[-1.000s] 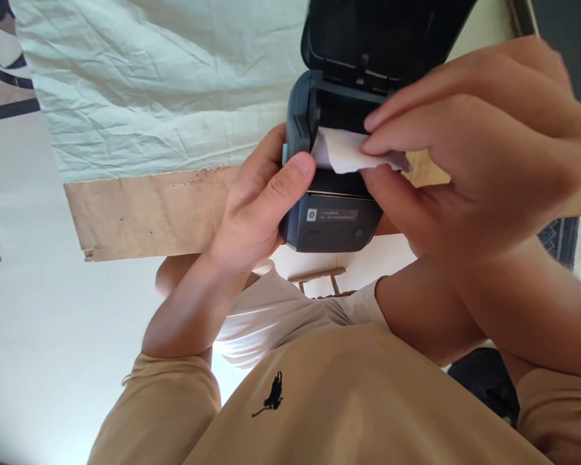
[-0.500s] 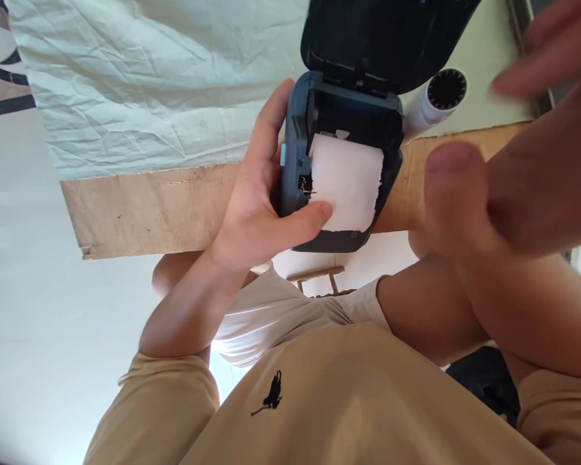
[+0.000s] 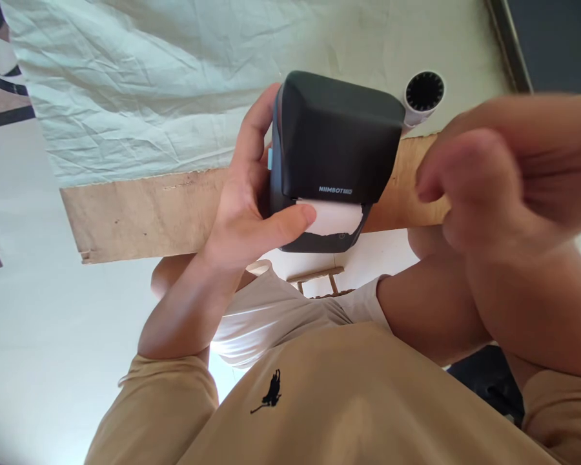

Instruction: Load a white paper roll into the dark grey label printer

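My left hand (image 3: 252,206) grips a dark label printer (image 3: 339,135) from its left side, fingers behind it and thumb on the white paper (image 3: 336,217) that sticks out below the lid. The printer's black lid is down over the paper roll, with white lettering near its lower edge. My right hand (image 3: 494,174) is to the right of the printer, apart from it, blurred, with its fingers curled in; I cannot make out whether anything is between them.
A pale green cloth (image 3: 174,84) covers the table, whose bare wooden edge (image 3: 145,216) faces me. Behind the printer's right side stands a white cylinder with a dark top (image 3: 423,97). A dark panel (image 3: 556,45) lies at the upper right.
The printer's lid has swung down from open to closed, hiding most of the paper roll. My right hand has gone from spread fingers to curled ones. The left hand keeps its hold.
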Available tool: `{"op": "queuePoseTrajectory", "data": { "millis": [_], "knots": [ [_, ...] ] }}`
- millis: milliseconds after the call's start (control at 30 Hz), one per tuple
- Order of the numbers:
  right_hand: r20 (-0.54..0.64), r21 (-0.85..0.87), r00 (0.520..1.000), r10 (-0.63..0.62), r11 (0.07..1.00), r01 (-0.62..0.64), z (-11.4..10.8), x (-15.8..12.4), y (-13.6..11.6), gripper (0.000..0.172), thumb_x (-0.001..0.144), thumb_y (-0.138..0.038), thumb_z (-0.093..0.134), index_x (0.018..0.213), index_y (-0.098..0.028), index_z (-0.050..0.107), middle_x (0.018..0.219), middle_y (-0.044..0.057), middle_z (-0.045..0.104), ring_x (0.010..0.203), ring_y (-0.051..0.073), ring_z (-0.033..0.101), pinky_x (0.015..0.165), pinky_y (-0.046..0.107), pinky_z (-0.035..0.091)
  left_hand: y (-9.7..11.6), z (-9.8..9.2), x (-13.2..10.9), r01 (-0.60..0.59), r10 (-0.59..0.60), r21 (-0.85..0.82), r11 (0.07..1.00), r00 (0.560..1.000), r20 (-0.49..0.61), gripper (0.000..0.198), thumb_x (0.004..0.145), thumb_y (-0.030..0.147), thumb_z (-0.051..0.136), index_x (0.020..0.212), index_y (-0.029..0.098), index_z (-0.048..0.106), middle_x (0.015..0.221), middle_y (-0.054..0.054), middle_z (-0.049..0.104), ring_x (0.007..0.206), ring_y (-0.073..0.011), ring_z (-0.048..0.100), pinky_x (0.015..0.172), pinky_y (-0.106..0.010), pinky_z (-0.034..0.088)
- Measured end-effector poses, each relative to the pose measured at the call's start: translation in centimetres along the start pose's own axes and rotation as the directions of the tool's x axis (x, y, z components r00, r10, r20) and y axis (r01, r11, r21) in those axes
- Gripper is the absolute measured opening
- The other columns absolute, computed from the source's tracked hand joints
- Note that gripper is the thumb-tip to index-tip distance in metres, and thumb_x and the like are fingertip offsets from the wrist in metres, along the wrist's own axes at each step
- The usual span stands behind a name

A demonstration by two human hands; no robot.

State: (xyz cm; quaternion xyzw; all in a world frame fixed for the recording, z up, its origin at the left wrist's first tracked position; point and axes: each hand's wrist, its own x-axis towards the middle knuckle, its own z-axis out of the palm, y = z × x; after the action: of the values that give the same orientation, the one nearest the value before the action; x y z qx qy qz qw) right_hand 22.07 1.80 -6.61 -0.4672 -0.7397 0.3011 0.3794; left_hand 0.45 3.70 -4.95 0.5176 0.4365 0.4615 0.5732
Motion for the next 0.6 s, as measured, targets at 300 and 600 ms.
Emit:
{"op": "queuePoseTrajectory", "data": {
  "millis": [300,600],
  "knots": [
    [0.101,0.081,0.994,-0.049,0.996,0.041,2.1,0.5,1.3,0.071,0.108,-0.057,0.054,0.055,-0.010,0.059,0.049,-0.002,0.052,0.050,-0.003,0.035,0.050,0.021,0.021,-1.5,-2.7,-1.3,0.117,-0.107,-0.085,0.990,0.988,0.108,0.053,0.080,0.056,0.093,0.119,0.026,0.075,0.104,-0.004,0.069,0.094,-0.0211,0.066,0.081,-0.034,0.057],
    [0.089,0.140,0.993,0.078,0.986,-0.091,2.7,0.6,1.5,0.069,0.099,-0.062,0.066,0.055,-0.011,0.053,0.048,-0.003,0.039,0.053,-0.001,0.034,0.051,0.021,0.022,-1.4,-2.4,-1.0,0.129,-0.116,-0.142,0.981,0.988,0.099,0.052,0.074,0.051,0.098,0.114,0.028,0.075,0.099,-0.002,0.068,0.092,-0.0227,0.069,0.077,-0.035,0.055]
  ]
}}
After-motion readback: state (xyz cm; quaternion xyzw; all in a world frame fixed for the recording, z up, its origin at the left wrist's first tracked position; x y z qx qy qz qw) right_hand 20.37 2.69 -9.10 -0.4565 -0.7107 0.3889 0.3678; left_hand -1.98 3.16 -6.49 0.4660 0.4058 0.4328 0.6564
